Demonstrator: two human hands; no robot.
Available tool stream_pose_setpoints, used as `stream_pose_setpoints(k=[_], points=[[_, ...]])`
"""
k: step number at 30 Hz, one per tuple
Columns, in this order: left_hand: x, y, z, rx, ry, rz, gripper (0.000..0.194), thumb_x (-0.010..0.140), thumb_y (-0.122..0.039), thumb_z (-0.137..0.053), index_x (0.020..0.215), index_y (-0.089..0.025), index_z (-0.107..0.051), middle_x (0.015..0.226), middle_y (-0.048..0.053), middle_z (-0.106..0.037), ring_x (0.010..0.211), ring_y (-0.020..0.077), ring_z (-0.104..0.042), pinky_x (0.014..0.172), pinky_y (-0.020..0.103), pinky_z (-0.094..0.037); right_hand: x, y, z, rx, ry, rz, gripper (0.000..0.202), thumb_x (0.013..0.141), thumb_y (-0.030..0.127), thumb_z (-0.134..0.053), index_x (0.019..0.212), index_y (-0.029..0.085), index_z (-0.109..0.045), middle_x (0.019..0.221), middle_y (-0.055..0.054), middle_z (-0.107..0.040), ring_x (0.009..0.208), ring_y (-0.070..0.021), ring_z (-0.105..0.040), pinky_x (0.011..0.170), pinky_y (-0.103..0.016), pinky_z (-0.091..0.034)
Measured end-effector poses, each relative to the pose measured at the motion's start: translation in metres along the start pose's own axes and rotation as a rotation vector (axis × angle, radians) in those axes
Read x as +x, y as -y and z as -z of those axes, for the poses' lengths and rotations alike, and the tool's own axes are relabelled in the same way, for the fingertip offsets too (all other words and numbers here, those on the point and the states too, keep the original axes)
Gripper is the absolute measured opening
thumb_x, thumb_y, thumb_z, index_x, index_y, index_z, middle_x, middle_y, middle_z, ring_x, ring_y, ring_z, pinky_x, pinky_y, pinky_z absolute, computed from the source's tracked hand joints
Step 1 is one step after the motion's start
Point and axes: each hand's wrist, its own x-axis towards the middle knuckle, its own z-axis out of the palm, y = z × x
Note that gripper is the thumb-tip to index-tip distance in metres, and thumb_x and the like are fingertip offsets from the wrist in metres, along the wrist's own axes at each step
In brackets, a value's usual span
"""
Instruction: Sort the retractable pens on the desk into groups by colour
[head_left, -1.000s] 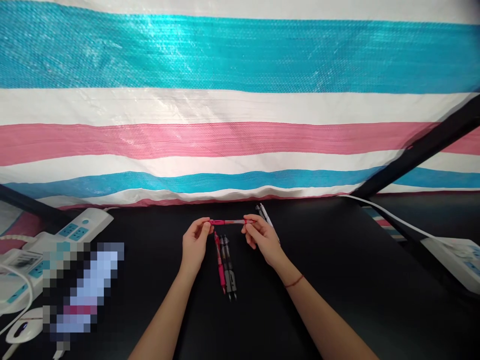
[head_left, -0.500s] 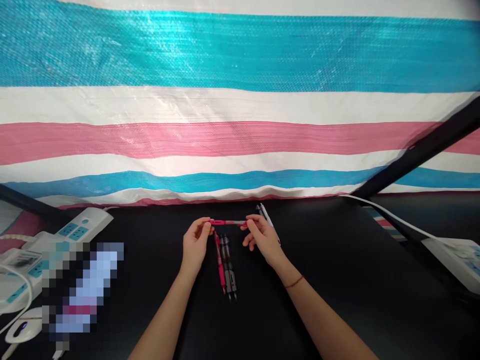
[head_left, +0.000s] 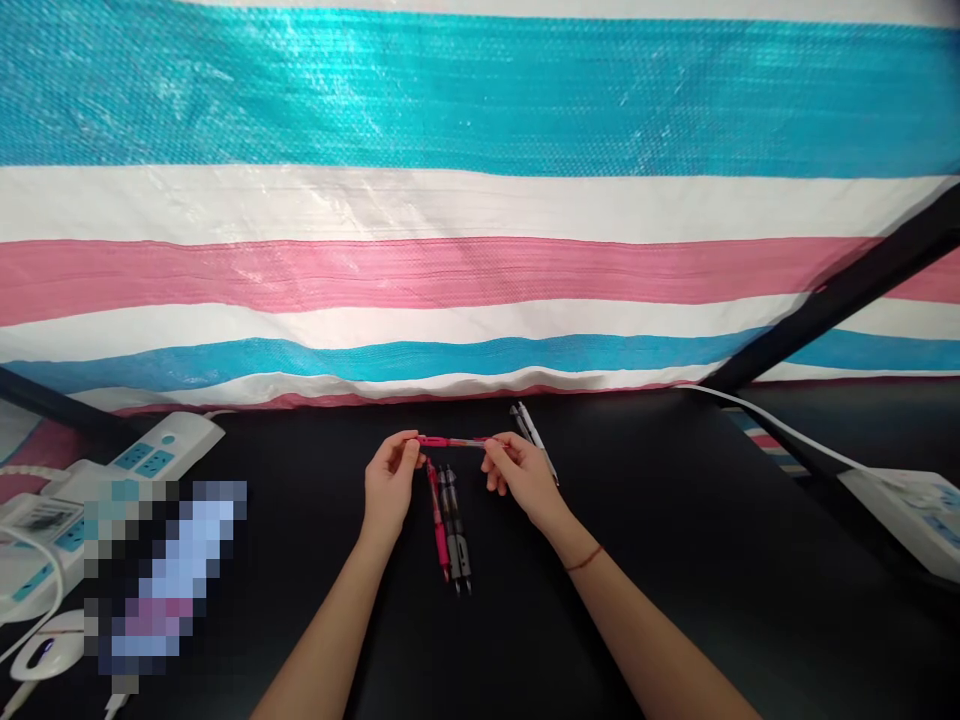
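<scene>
**Pink pen (head_left: pixel 448 442) clamped at both ends**

It is pinched between left hand (head_left: pixel 394 470) and right hand (head_left: pixel 523 477), each grip closed on it. On its near side, a second pink pen (head_left: pixel 440 545) and two gray pens (head_left: pixel 462 552) are laid on the surface (head_left: pixel 675 560); past its right end, a white pen (head_left: pixel 534 428); well to its left, a power strip (head_left: pixel 169 440).

Fingers of the left hand (head_left: pixel 390 478) and right hand (head_left: pixel 526 482) cover the ends of the red pen (head_left: pixel 450 442); the right hand also hides the lower part of a dark pen (head_left: pixel 519 418); both forearms (head_left: pixel 334 625) run off the bottom edge; coarse blocks mask an object (head_left: pixel 184 560) at left, perhaps a phone; the left power strip (head_left: pixel 174 440) and right power strip (head_left: pixel 889 500) are cut by the side edges; the label (head_left: pixel 52 520) is too small to read.
</scene>
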Motion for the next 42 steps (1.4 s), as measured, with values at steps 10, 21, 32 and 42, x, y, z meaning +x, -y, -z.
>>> stream_pose_setpoints(k=[10, 21, 32, 42], points=[[0.001, 0.005, 0.002, 0.02, -0.008, -0.031, 0.033, 0.067, -0.044, -0.073, 0.086, -0.018, -0.069, 0.067, -0.001, -0.062, 0.059, 0.0106, -0.056, 0.06, 0.023, -0.047, 0.0, 0.0, 0.001, -0.002, 0.008, 0.018, 0.033, 0.077, 0.049, -0.063, 0.086, 0.018, -0.058, 0.064, 0.001, -0.061, 0.045, -0.01, -0.054, 0.036, -0.02, -0.039], [0.002, 0.001, 0.003, -0.107, -0.07, 0.054, 0.041, 0.063, -0.048, -0.076, 0.087, -0.016, -0.068, 0.066, -0.003, -0.059, 0.057, 0.0084, -0.054, 0.059, 0.021, -0.045, -0.002, 0.002, 0.001, 0.156, -0.13, 0.086, 0.029, 0.071, 0.042, -0.071, 0.087, 0.021, -0.059, 0.061, 0.004, -0.057, 0.044, -0.0091, -0.048, 0.04, -0.022, -0.037], [0.006, -0.004, 0.004, -0.338, -0.162, 0.176, 0.036, 0.058, -0.043, -0.078, 0.075, -0.016, -0.062, 0.06, -0.004, -0.057, 0.054, 0.0073, -0.053, 0.058, 0.021, -0.046, -0.006, 0.016, 0.001, 0.481, -0.095, -0.08, 0.021, 0.066, 0.032, -0.07, 0.079, 0.023, -0.057, 0.059, 0.005, -0.05, 0.048, -0.0098, -0.044, 0.042, -0.022, -0.031], [0.006, -0.005, 0.003, -0.344, -0.162, 0.201, 0.033, 0.059, -0.04, -0.076, 0.076, -0.017, -0.061, 0.057, -0.005, -0.056, 0.053, 0.0079, -0.053, 0.059, 0.022, -0.045, -0.008, 0.021, 0.008, 0.635, 0.092, -0.185, 0.013, 0.066, 0.029, -0.063, 0.077, 0.025, -0.058, 0.058, 0.005, -0.041, 0.046, -0.01, -0.029, 0.045, -0.024, -0.026]])
